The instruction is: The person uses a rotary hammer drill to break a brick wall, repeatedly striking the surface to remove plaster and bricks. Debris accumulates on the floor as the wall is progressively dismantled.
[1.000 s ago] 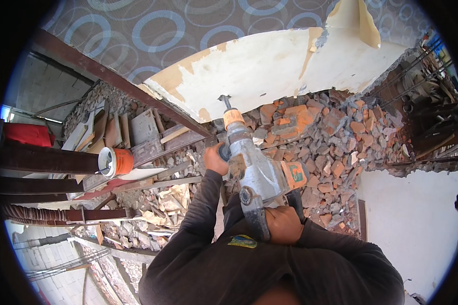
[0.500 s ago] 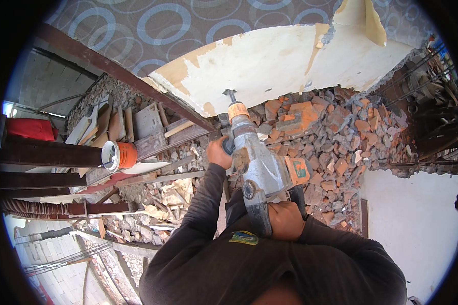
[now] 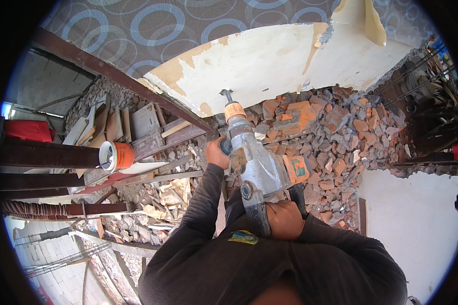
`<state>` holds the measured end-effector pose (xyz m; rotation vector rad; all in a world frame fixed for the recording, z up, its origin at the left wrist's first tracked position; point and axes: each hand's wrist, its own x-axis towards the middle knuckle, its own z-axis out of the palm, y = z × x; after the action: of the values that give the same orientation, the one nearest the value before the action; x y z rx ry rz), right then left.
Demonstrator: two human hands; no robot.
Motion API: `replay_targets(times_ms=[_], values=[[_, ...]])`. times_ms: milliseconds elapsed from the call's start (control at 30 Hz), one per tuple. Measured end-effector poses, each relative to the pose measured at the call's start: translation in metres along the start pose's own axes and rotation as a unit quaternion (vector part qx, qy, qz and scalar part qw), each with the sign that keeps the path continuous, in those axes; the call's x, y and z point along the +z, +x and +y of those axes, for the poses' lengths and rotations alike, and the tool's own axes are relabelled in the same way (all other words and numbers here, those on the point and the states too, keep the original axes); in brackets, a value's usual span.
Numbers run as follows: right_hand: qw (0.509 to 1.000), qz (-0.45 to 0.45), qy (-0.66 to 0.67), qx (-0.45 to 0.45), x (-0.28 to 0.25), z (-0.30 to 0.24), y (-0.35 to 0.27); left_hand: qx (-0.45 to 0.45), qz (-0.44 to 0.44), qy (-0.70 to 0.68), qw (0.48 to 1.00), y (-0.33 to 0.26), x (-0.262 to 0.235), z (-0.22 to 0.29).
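Observation:
I hold a grey rotary hammer point(image 3: 257, 165) with an orange collar, its bit pointing up at the lower edge of a cream plastered wall point(image 3: 269, 63). My left hand point(image 3: 216, 151) grips the side handle near the front. My right hand point(image 3: 285, 218) is closed around the rear grip. Dark long sleeves cover both forearms. The bit's tip is right at the broken plaster edge; whether it touches I cannot tell.
Broken red brick rubble point(image 3: 336, 137) is heaped below the wall. A rusty steel beam point(image 3: 117, 76) runs diagonally at the left. An orange bucket point(image 3: 115, 155) lies on boards at the left. A white wall surface point(image 3: 417, 223) is at the lower right.
The hammer and both hands have shifted slightly up and to the right in view, the bit drawing closer to the plaster's broken edge.

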<state>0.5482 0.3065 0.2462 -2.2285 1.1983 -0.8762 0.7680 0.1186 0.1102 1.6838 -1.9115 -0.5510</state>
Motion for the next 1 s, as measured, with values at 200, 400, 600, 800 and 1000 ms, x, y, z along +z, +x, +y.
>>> replay_targets(times_ms=[200,400,600,800,1000], values=[[1.000,0.003,-0.007,0.000,0.002,0.000,0.000,-0.004,-0.006,-0.004,1.000,0.003,-0.003,0.002],[1.000,0.005,0.007,0.005,0.004,0.000,0.000,0.001,0.006,-0.009,1.000,0.001,0.001,-0.004],[1.000,-0.012,-0.007,0.012,0.003,-0.001,0.002,0.014,-0.010,-0.016,1.000,0.005,-0.003,-0.002],[1.000,-0.004,0.010,0.012,0.005,-0.002,0.002,0.025,0.007,0.014,1.000,0.002,-0.011,0.012],[0.999,-0.028,0.031,0.007,0.008,-0.002,-0.004,0.059,0.065,0.027,0.996,0.001,0.010,-0.018]])
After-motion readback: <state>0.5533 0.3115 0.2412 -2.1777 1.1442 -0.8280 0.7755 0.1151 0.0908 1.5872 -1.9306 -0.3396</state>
